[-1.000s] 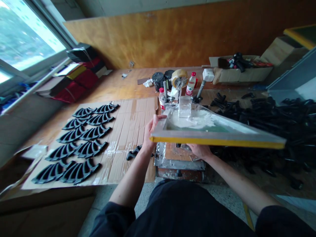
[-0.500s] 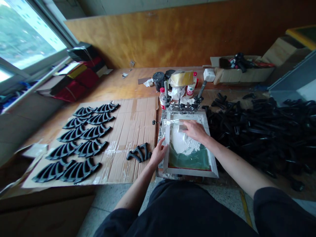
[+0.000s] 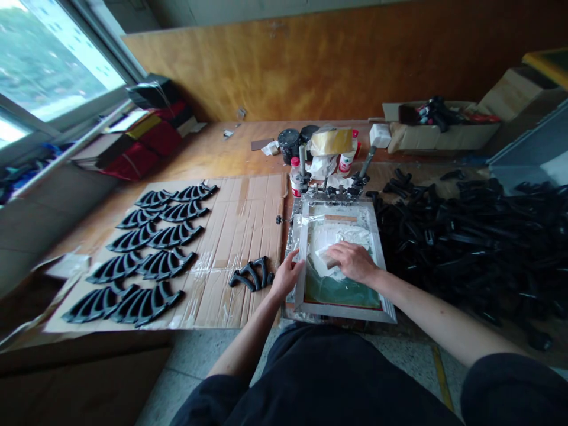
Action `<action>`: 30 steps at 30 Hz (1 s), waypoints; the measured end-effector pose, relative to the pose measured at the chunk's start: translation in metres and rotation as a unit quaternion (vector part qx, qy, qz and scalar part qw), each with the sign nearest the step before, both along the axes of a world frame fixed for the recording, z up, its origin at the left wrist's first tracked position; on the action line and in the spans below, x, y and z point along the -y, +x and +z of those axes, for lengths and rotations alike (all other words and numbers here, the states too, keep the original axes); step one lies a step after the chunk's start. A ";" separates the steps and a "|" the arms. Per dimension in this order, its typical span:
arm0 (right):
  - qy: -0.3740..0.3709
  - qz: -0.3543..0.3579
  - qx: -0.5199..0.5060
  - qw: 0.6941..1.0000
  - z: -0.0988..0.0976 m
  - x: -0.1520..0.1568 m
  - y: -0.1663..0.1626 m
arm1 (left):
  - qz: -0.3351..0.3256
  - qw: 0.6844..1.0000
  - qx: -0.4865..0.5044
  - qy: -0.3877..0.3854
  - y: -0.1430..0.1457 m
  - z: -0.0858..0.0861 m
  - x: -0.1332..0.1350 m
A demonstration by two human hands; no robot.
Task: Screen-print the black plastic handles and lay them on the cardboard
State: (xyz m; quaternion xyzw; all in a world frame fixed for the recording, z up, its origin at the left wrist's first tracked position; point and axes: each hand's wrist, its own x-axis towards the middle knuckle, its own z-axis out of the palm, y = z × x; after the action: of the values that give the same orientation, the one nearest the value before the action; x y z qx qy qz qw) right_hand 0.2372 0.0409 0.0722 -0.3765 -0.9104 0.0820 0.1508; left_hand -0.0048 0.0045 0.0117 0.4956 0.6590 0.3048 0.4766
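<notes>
A screen-printing frame (image 3: pixel 387 290) lies flat on the bench, its green mesh (image 3: pixel 341 293) partly coated with white ink (image 3: pixel 355 236). My right hand (image 3: pixel 355 261) is closed on a squeegee (image 3: pixel 327 258), whose blade is against the inked mesh, mostly under my fingers. At the frame's left edge is my left hand (image 3: pixel 286 277), thumb and fingers around the rim; the fingertips are partly hidden. Just left of that hand, a black ribbed plastic part (image 3: pixel 251 275) rests on the cardboard sheet (image 3: pixel 217 236).
Several black fan-shaped parts (image 3: pixel 133 236) stand in two rows on the cardboard. A heap of black parts (image 3: pixel 465 236) covers the right side. Behind the frame are hinge clamps (image 3: pixel 332 190), a red-capped bottle (image 3: pixel 295 177), a dark tub (image 3: pixel 289 146) and an open carton (image 3: pixel 444 139).
My right hand has drawn the squeegee down the screen toward me, uncovering a brown strip at the mesh's far end. My left hand has stayed at the frame's edge.
</notes>
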 end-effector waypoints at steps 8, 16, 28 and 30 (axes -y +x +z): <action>-0.048 -0.044 -0.019 0.998 0.007 -0.005 -0.006 | -0.003 0.998 0.062 -0.022 -0.001 0.015 0.000; -0.040 -0.266 -0.128 0.955 0.059 -0.105 0.061 | 0.018 0.980 0.196 0.027 0.001 0.097 -0.013; -0.076 -0.210 0.055 0.973 -0.050 -0.006 0.016 | 0.116 0.931 0.333 0.096 0.048 0.121 -0.048; -0.087 -0.244 0.087 0.962 -0.044 0.007 -0.005 | 0.068 0.934 0.344 -0.070 0.060 0.095 -0.019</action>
State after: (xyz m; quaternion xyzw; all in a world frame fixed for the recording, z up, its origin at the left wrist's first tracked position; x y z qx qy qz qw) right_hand 0.2322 0.0335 0.0277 -0.6044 -0.7900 0.0884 0.0529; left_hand 0.0548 0.0237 0.1065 0.2802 0.5062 0.4416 0.6857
